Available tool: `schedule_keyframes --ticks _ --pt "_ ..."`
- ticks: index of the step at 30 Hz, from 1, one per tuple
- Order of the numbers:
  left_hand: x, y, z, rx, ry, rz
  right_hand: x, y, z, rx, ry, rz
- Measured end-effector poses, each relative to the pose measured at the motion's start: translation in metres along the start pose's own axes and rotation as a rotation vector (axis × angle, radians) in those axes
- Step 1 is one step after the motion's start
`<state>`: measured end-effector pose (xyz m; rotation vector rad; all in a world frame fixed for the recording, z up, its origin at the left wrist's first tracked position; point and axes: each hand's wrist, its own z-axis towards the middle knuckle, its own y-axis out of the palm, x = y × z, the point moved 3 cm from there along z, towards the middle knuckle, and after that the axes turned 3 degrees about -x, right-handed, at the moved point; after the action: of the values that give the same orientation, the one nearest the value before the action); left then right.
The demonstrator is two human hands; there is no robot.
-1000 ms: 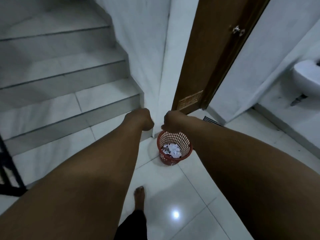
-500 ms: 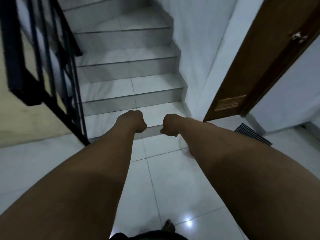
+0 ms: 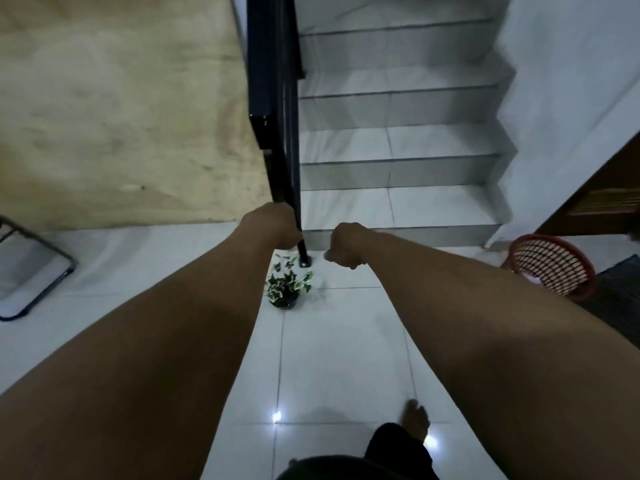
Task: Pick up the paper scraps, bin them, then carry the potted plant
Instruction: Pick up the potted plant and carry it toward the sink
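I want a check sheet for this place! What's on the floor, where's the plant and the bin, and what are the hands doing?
Surface: white tiled floor, glossy, with light glints.
Job's things: potted plant upright on the floor at the foot of the black stair railing; red mesh bin at the right by the bottom step, something pale inside.
Clutter: no paper scraps seen on the floor; a folding chair at the left edge.
Grippers: left hand and right hand both fisted, nothing visibly held.
Cables: nothing seen.
Surroundings: tiled stairs, brown door at right, bare foot stepping forward.
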<state>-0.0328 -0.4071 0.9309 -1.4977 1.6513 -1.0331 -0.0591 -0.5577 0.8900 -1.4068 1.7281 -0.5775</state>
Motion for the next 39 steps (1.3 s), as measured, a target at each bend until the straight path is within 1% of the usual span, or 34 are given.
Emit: schedule_keyframes --ticks 2,4,9,13,16,18,22,24,25,26,27,29,30,31,32,33,34,36,38,39 --pt "-0.035 0.008 -0.003 0.007 -0.024 -0.001 -0.034 0.021 0.006 -0.026 -0.035 0.024" --pt "-0.065 0.022 0.001 -0.024 -0.029 -0.007 -0.063 0.044 0.016 -0.104 -0.044 0.021" --pt "-0.104 0.065 0.043 -0.119 -0.032 -0.046 -0.097 0.080 0.068 -0.185 -0.057 -0.008" --pt "-0.123 0.090 0.087 -0.135 -0.040 -0.127 -0.095 0.093 0.119 -0.214 -0.046 -0.022" --pt "-0.148 0.113 0.126 -0.162 -0.044 -0.165 -0.091 0.108 0.173 -0.201 -0.023 -0.018" --pt "-0.165 0.127 0.144 -0.179 -0.042 -0.147 -0.087 0.120 0.192 -0.202 -0.007 -0.041" --pt "-0.212 0.178 0.203 -0.238 -0.088 -0.063 -0.076 0.169 0.258 -0.195 -0.013 -0.057" --pt "-0.232 0.217 0.242 -0.213 -0.084 -0.050 -0.062 0.207 0.300 -0.165 0.029 -0.046" --pt "-0.242 0.235 0.257 -0.215 -0.118 -0.044 -0.055 0.224 0.317 -0.153 0.048 -0.046" --pt "-0.251 0.264 0.280 -0.202 -0.113 -0.054 -0.048 0.251 0.342 -0.140 0.053 -0.059" --pt "-0.257 0.289 0.300 -0.213 -0.095 -0.065 -0.041 0.274 0.363 -0.151 0.065 -0.072" --pt "-0.273 0.351 0.339 -0.230 -0.116 -0.086 -0.026 0.331 0.407 -0.189 0.069 -0.102" --pt "-0.281 0.359 0.348 -0.232 -0.131 -0.097 -0.021 0.337 0.415 -0.201 0.089 -0.107" --pt "-0.292 0.417 0.379 -0.260 -0.163 -0.101 -0.009 0.386 0.448 -0.216 0.119 -0.109" --pt "-0.300 0.444 0.398 -0.266 -0.133 -0.102 0.001 0.408 0.471 -0.218 0.105 -0.120" --pt "-0.304 0.453 0.402 -0.254 -0.165 -0.124 0.007 0.412 0.475 -0.216 0.121 -0.119" --pt "-0.308 0.487 0.421 -0.271 -0.158 -0.102 0.015 0.439 0.497 -0.226 0.132 -0.137" --pt "-0.314 0.535 0.460 -0.267 -0.162 -0.141 0.035 0.481 0.539 -0.231 0.154 -0.115" --pt "-0.312 0.567 0.484 -0.251 -0.193 -0.215 0.051 0.509 0.571 -0.206 0.157 -0.092" --pt "-0.309 0.585 0.501 -0.233 -0.172 -0.193 0.061 0.525 0.590 -0.175 0.169 -0.064"
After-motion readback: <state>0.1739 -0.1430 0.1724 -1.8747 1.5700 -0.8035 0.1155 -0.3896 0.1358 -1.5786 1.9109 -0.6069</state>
